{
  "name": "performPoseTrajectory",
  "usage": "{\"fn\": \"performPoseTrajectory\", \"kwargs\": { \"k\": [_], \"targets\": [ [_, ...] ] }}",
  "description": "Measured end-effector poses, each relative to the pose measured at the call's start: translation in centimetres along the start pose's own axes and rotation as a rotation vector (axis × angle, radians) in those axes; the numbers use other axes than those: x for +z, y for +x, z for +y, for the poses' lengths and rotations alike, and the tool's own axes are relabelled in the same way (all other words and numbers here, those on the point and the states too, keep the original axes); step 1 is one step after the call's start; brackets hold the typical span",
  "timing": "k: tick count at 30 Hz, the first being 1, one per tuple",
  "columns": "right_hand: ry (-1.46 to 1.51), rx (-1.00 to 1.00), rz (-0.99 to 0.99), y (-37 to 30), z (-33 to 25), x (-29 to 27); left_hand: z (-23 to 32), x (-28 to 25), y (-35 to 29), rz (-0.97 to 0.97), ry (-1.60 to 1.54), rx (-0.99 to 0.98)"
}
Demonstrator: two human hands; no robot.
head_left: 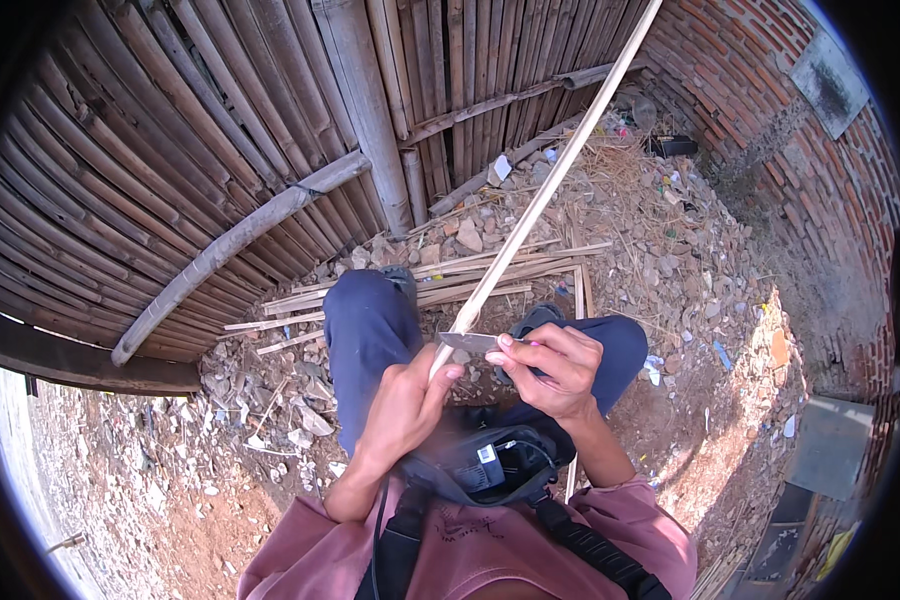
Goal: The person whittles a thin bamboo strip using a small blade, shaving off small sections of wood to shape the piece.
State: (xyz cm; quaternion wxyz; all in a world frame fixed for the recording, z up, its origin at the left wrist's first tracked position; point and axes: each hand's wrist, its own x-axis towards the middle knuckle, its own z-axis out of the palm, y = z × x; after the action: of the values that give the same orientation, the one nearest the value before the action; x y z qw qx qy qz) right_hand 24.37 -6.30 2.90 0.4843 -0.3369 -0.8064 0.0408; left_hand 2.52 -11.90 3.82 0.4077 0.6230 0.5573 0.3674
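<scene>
My left hand point(402, 408) is closed around the lower end of a long pale bamboo strip point(530, 215), which slants away to the far right. A flat metal blade point(472, 343) lies across the strip just beyond my left thumb. My right hand point(558, 368) pinches the right end of this blade; any handle is hidden by the fingers. Blade and strip appear to touch. Both hands are between my bent knees, above an open black bag point(485, 470) at my waist.
More split bamboo strips point(470, 275) lie on the rubble just beyond my feet. A bamboo slat wall point(220, 140) with a round pole point(240, 250) stands on the left. The brick wall point(810, 220) rises on the right, with a grey panel point(830, 447) against it.
</scene>
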Motion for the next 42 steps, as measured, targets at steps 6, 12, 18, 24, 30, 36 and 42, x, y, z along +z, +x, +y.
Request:
{"fn": "performPoseTrajectory", "kwargs": {
  "k": [6,12,18,24,30,36,42],
  "targets": [
    [-0.065,0.027,0.046,-0.1,0.9,-0.1,0.1,-0.2,0.2,-0.019,0.034,-0.041],
    [0.023,0.440,0.620,2.5,9.7,-4.9,-2.3,-0.7,-2.0,0.008,0.063,-0.038],
    [0.242,0.373,0.253,-0.2,5.0,-3.1,-3.1,-1.8,-0.7,-0.041,0.048,-0.151],
    [0.344,0.231,-0.034,-0.8,1.3,0.6,-1.6,-1.5,-0.5,-0.087,-0.015,-0.134],
    [0.258,0.147,-0.063,-1.4,0.6,1.8,-1.2,-0.7,-0.4,-0.081,-0.119,0.003],
    [0.198,0.094,-0.085,-0.9,0.2,1.3,-2.7,-0.1,-0.4,-0.051,-0.260,0.037],
    [0.178,0.063,-0.054,-1.5,0.2,1.3,-2.5,0.3,-0.1,-0.046,-0.233,0.035]
  ]
}}
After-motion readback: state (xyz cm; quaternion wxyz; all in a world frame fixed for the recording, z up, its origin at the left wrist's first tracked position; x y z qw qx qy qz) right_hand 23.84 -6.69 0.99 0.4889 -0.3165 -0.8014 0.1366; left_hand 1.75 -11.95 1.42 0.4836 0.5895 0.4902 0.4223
